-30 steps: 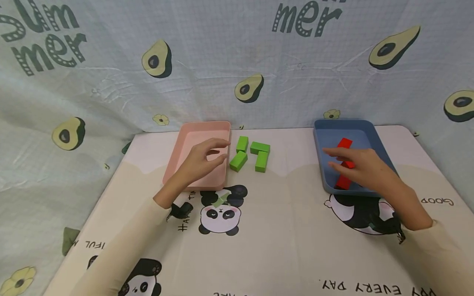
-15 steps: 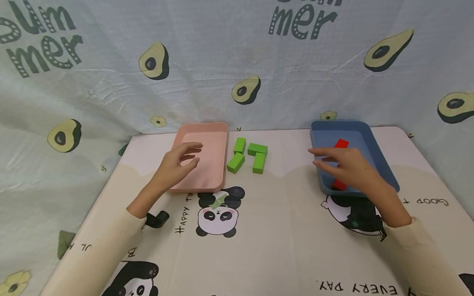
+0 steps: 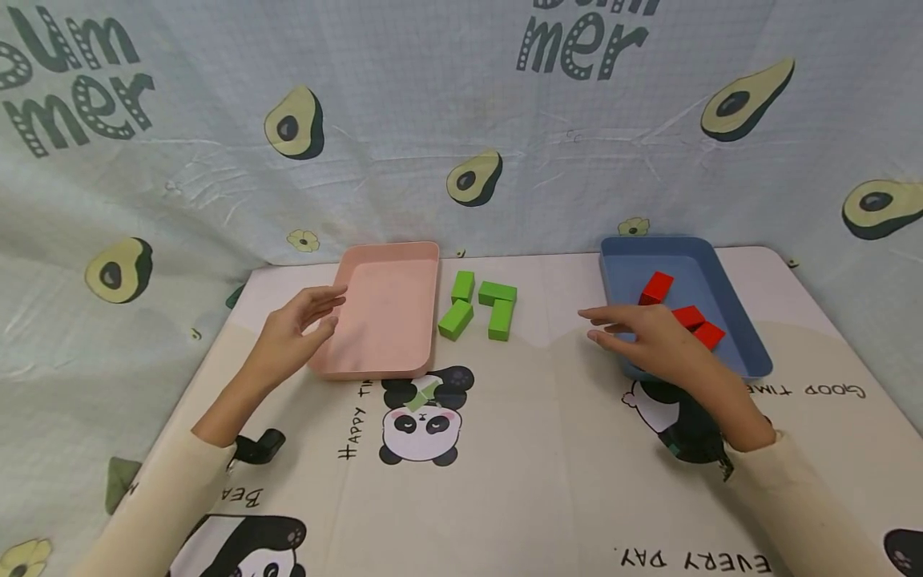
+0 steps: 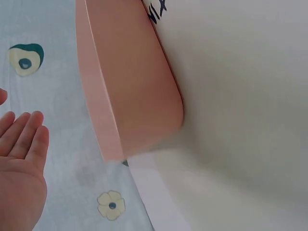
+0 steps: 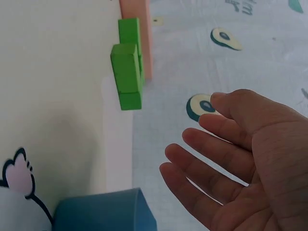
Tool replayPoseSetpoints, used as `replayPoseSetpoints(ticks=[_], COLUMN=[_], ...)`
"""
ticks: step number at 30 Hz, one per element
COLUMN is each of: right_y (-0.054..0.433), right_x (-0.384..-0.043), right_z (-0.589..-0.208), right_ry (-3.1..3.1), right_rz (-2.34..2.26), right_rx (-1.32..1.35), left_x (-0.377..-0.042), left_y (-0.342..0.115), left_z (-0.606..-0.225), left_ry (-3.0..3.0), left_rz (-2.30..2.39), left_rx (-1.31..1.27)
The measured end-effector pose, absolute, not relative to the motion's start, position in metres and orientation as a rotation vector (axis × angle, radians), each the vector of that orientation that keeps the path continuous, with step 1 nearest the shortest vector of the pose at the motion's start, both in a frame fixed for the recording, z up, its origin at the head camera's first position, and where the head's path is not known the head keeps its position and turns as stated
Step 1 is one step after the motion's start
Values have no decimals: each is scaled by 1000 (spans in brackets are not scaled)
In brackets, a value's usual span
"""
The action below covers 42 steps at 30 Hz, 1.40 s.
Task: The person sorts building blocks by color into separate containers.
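My left hand (image 3: pixel 292 332) hovers at the left edge of the pink tray (image 3: pixel 392 320), fingers relaxed and holding nothing. In the left wrist view its fingers (image 4: pixel 30 139) stay apart from the tray's wall. Over the left front side of the blue tray (image 3: pixel 750 353) is my right hand (image 3: pixel 659 340), also holding nothing, its fingers (image 5: pixel 207 178) loosely spread. Several red blocks (image 3: pixel 656 288) lie in the blue tray, partly covered by that hand. Between the trays, several green blocks (image 3: pixel 457 320) lie on the table, close together near the pink tray's right side.
The table (image 3: pixel 534 449) wears a cover with panda prints (image 3: pixel 421 433) and lettering. Behind it hangs a pale cloth (image 3: pixel 404 104) with avocado prints, which also runs down the left side.
My left hand has drawn back leftward from beside the green blocks, off most of the pink tray. My right hand has shifted left, uncovering more of the red blocks.
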State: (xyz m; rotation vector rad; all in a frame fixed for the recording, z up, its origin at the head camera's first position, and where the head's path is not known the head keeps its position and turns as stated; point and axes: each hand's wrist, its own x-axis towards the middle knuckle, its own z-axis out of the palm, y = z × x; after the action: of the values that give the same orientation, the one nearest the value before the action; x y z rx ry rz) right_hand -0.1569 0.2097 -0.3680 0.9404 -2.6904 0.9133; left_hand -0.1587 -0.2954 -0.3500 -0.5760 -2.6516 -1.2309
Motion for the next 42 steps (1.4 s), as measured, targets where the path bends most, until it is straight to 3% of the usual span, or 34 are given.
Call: replayPoseSetpoints(ticks=[22,42], right_y=[169,130], right_x=[-165,-209], right_z=[-376,-399], right_ry=[-2842,-2913], right_rz=[994,1216], right_rx=[942,859], left_x=[-162,-177], left_y=[-343,-360], left_z=[-370,-402], left_ry=[-2729,-2687], left_rz=[-1280,-1832], left_rx=[-439,-449])
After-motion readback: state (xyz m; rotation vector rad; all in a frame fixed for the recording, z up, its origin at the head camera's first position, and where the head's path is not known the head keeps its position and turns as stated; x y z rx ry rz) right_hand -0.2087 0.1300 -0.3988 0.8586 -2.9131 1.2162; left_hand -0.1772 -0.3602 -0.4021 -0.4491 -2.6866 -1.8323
